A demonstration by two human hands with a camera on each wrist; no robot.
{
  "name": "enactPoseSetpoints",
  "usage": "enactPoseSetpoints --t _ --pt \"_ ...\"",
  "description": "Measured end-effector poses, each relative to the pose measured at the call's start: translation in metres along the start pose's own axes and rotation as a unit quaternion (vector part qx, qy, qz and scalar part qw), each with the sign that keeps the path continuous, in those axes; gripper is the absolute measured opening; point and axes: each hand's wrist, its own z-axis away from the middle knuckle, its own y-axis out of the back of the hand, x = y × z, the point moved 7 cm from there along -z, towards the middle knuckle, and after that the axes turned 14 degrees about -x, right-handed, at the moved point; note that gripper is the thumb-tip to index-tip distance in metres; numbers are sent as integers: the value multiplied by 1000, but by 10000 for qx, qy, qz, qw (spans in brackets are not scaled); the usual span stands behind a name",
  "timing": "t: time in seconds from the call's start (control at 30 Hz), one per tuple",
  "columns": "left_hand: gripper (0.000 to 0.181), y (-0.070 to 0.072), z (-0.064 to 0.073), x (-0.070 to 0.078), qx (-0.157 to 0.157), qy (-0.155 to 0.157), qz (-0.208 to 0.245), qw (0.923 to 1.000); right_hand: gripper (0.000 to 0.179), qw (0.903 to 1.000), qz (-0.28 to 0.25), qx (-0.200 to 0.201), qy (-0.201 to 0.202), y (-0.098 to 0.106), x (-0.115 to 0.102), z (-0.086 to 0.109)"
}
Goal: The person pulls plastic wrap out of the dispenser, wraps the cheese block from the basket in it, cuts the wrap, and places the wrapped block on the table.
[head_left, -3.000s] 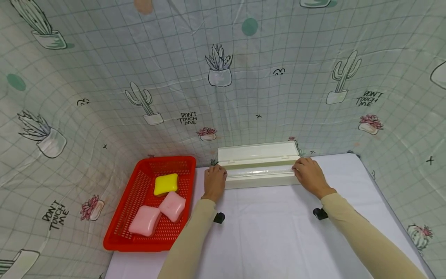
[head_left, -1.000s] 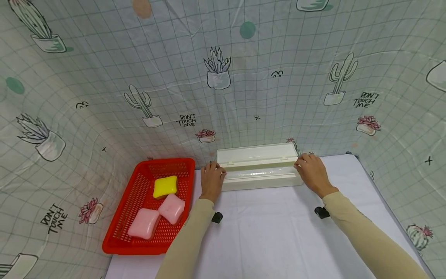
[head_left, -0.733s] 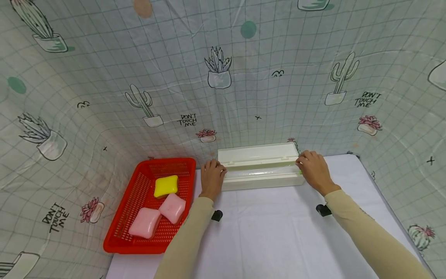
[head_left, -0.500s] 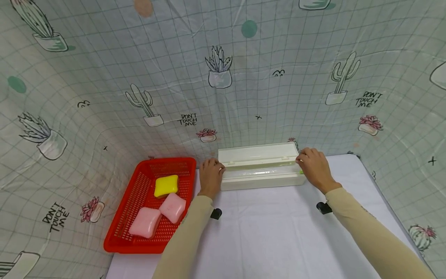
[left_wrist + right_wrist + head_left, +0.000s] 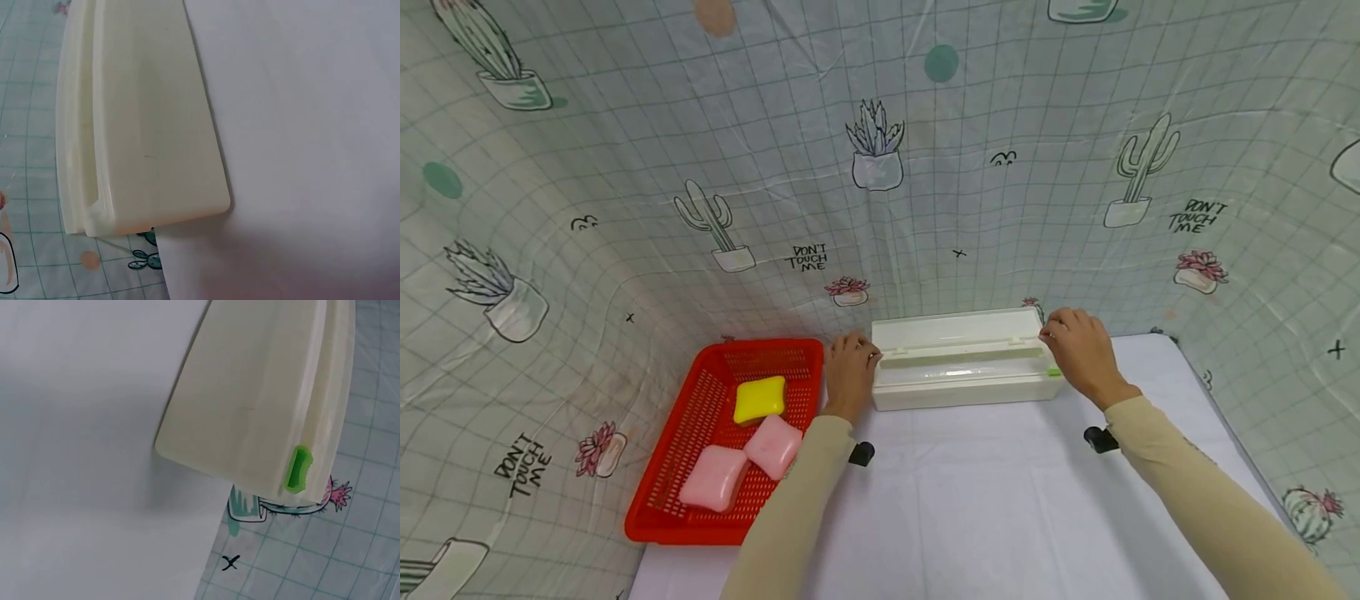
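A long cream-white plastic cling film dispenser (image 5: 970,394) rests at the far side of the table, its lid (image 5: 955,327) raised against the backdrop. Inside lies a shiny roll of cling film (image 5: 976,367). My left hand (image 5: 848,373) is at the left end, thumb and fingertips pinched together. At the right end my right hand (image 5: 1081,354) pinches in the same way, just above a green slider (image 5: 299,469). The clear film between the hands barely shows. Both wrist views show the dispenser's ends (image 5: 159,144), with the fingers out of frame.
A red plastic basket (image 5: 658,467) stands on the left, close to my left forearm. It holds a yellow soap bar (image 5: 759,399) and two pink ones (image 5: 715,477). White cloth (image 5: 970,508) covers the table, and a printed curtain (image 5: 962,200) hangs behind and beside it.
Both hands have risen slowly from the film roll to the lid's front corners and spread slightly apart. The green slider at the right end has come into sight. Dispenser, lid and basket stay put.
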Motion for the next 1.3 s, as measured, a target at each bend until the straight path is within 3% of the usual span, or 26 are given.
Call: enactPoseSetpoints --t 0.4,0.73,1.3 --pt "17 15 -3 0 24 102 138 9998 12 9997 46 -206 -112 13 0 -11" --pt "14 34 -5 3 296 -2 278 9992 12 9998 15 -137 -136 28 -1 -21" --pt "19 57 -12 2 497 -56 100 9987 9 10000 -20 49 -74 45 -1 -37"
